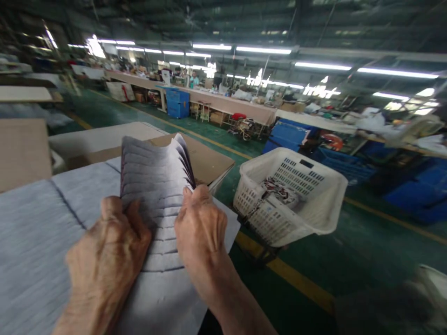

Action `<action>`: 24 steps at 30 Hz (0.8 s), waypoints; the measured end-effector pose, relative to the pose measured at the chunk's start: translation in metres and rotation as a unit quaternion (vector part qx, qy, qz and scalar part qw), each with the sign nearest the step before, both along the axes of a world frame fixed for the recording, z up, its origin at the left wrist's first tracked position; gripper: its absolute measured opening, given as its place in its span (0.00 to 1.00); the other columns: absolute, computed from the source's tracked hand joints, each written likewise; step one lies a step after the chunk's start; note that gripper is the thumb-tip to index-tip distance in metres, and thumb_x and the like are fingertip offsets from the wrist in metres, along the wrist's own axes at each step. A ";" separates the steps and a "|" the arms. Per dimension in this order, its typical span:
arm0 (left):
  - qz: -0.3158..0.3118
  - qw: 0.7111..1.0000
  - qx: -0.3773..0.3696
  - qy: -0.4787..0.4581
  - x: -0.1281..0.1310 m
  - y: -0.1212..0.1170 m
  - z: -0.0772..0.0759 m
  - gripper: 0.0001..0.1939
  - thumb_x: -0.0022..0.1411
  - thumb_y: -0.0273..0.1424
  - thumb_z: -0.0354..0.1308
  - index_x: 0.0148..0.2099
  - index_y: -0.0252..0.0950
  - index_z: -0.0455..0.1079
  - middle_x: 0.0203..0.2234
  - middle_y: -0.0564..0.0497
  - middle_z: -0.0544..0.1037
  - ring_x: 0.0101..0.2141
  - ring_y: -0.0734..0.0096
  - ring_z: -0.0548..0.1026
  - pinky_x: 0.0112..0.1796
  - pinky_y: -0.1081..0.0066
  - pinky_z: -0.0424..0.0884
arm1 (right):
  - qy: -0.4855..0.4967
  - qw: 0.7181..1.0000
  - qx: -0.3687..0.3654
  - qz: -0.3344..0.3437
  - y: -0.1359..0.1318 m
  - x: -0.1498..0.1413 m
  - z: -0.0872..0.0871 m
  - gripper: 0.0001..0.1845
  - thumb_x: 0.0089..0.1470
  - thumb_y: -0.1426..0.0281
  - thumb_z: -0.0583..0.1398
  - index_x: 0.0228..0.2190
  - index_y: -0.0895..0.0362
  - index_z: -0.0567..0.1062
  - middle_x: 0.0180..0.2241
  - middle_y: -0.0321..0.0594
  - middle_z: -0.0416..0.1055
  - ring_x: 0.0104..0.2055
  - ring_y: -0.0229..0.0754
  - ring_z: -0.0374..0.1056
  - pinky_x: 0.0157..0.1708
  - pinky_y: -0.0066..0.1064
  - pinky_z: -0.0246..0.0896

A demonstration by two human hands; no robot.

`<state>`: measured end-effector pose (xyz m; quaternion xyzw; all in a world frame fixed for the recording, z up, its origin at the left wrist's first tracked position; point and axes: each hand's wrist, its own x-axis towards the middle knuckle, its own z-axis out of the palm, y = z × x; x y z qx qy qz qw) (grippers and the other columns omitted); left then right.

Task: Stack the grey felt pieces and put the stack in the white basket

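A fanned stack of grey fabric pieces with dark edges stands raised at its far end, its layers overlapping in steps. My left hand grips the stack's left edge with fingers closed. On the opposite edge, my right hand pinches the layers between thumb and fingers. The near end of the stack rests on a pale grey sheet covering the work surface. To the left lies more grey fabric crossed by dark lines.
Brown cardboard lies beyond the stack. Right of the table, a white plastic basket holds a bundle of patterned cloth. Blue crates stand by a long workbench across the green floor. Another cardboard panel is at left.
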<state>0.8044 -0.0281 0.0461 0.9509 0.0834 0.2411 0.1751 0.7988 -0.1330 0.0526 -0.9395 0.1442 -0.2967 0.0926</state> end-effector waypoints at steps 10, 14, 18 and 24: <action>-0.126 0.988 0.091 0.012 0.024 -0.117 -0.009 0.11 0.64 0.37 0.38 0.38 0.36 0.58 0.19 0.51 0.71 0.20 0.64 0.71 0.19 0.72 0.49 | 0.065 0.986 -0.044 -0.149 -0.112 -0.005 0.000 0.11 0.62 0.67 0.49 0.32 0.62 0.65 0.22 0.42 0.68 0.23 0.42 0.67 0.18 0.26 0.52; -0.185 0.979 0.079 0.013 0.025 -0.177 -0.012 0.11 0.64 0.36 0.39 0.39 0.36 0.58 0.20 0.50 0.72 0.20 0.65 0.72 0.18 0.72 0.49 | 0.090 0.972 -0.004 -0.217 -0.166 -0.013 0.001 0.11 0.61 0.67 0.50 0.32 0.62 0.65 0.22 0.43 0.69 0.24 0.43 0.68 0.19 0.27 0.53; -0.218 0.972 0.090 0.016 0.031 -0.244 -0.021 0.09 0.64 0.36 0.41 0.37 0.36 0.57 0.19 0.50 0.71 0.20 0.64 0.72 0.18 0.72 0.49 | 0.086 0.966 0.023 -0.244 -0.230 -0.012 -0.012 0.10 0.60 0.69 0.51 0.31 0.62 0.67 0.23 0.44 0.69 0.22 0.42 0.68 0.18 0.27 0.55; -0.228 0.962 0.147 0.023 0.059 -0.338 -0.027 0.12 0.63 0.37 0.40 0.38 0.35 0.59 0.18 0.49 0.72 0.19 0.60 0.72 0.19 0.71 0.52 | 0.078 0.963 0.083 -0.246 -0.323 0.009 -0.026 0.10 0.60 0.70 0.50 0.32 0.63 0.68 0.24 0.44 0.69 0.22 0.43 0.68 0.19 0.28 0.58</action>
